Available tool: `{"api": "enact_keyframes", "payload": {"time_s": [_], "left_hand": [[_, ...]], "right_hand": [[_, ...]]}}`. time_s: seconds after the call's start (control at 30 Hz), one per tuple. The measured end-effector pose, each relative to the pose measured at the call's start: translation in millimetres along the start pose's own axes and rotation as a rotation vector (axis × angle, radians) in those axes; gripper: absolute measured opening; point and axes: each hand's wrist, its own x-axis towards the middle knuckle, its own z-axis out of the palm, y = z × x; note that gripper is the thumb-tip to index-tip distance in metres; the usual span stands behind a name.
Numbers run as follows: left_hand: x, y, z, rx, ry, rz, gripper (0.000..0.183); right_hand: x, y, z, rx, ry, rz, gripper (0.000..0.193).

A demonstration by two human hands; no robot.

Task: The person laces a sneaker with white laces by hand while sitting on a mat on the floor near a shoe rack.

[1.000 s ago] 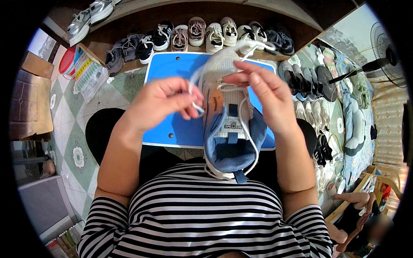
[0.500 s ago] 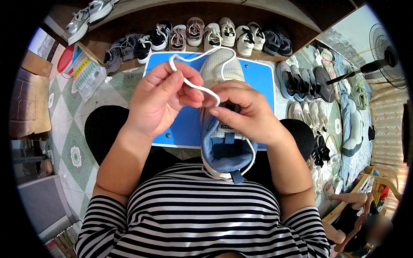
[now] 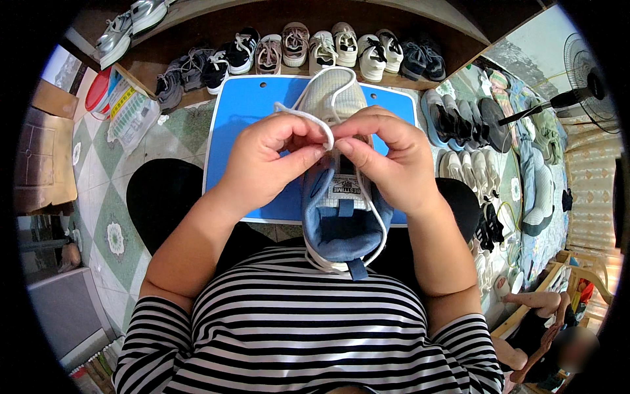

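Observation:
A pale sneaker [image 3: 321, 88] with a blue lining stands on a blue board [image 3: 237, 105], its toe pointing away and its heel close to my striped top. Over its upper, my left hand [image 3: 266, 161] pinches a white shoelace [image 3: 308, 117] that bends in a loop near the fingertips. My right hand [image 3: 394, 161] meets it from the other side, thumb and forefinger closed on the same lace. Another stretch of lace curves over the toe. The fingers cover much of the eyelet area, while the tongue with its label shows below them.
Several shoes [image 3: 295, 44] line a wooden shelf beyond the board, with more pairs [image 3: 453, 121] on the floor at right. A black fan [image 3: 584, 85] stands far right, above clothes. Left are a red bucket [image 3: 98, 92] and a plastic bag [image 3: 134, 121]. Another person [image 3: 535, 315] sits lower right.
My left hand has turned and moved down and right, bringing its fingertips against the right hand's. The lace loop between them has become smaller. The board has shifted slightly left.

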Motion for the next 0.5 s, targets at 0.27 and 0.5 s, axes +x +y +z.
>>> {"api": "enact_keyframes", "payload": {"time_s": [0.27, 0.5], "left_hand": [[1, -2, -1, 0.101, 0.064, 0.005, 0.010], [2, -9, -12, 0.133, 0.053, -0.089, 0.011]], "right_hand": [[-4, 2, 0, 0.039, 0.141, 0.195, 0.007], [-5, 14, -3, -0.129, 0.042, 0.369, 0.013]]}}
